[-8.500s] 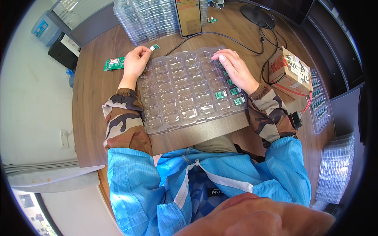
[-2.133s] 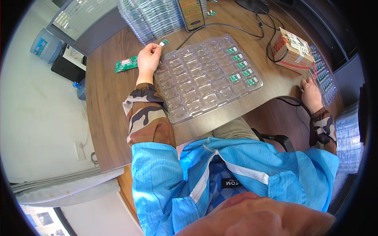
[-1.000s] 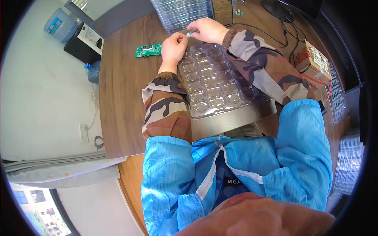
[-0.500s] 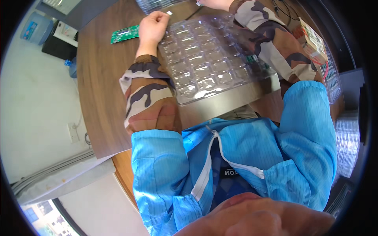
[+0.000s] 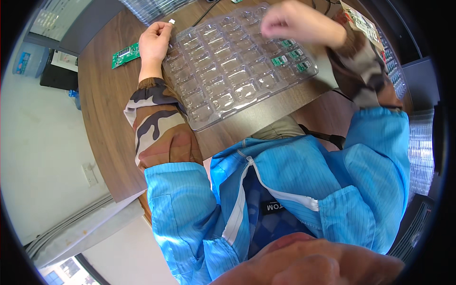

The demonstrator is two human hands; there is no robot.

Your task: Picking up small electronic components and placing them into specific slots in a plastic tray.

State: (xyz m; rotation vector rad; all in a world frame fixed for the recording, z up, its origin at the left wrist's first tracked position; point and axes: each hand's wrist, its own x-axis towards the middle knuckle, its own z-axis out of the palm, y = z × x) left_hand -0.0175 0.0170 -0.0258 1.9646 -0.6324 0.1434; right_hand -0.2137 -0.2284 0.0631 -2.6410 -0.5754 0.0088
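A clear plastic blister tray [image 5: 237, 71] lay on the brown wooden surface [image 5: 102, 109], tilted so that its near left corner pointed toward the person. It was moulded into rows of shallow rectangular pockets, glossy and mostly bare. A few small green circuit boards [image 5: 287, 53] sat in pockets near its right end, close together in a cluster.

The left hand [image 5: 154, 42] rested at the far left edge of the tray, its fingers curled and touching the rim. A small white piece [image 5: 171, 21] showed at the fingertips of that hand; whether it was pinched or only lay just beside them could not be told. The forearm, in a camouflage sleeve cover over a blue striped coat, ran back along the left side of the tray toward the body.

The right hand [image 5: 294, 23] hovered above the far right part of the tray, over the filled pockets. It was blurred, with the fingers drawn loosely together and pointing down; whether it held anything could not be told.

To the left of the left hand, a green circuit board with a display [image 5: 125, 54] lay flat on the surface, apart from the tray. At the far right, a cardboard box [image 5: 363, 23] stood near the right forearm. Stacks of clear trays [image 5: 152, 7] lay at the far edge.
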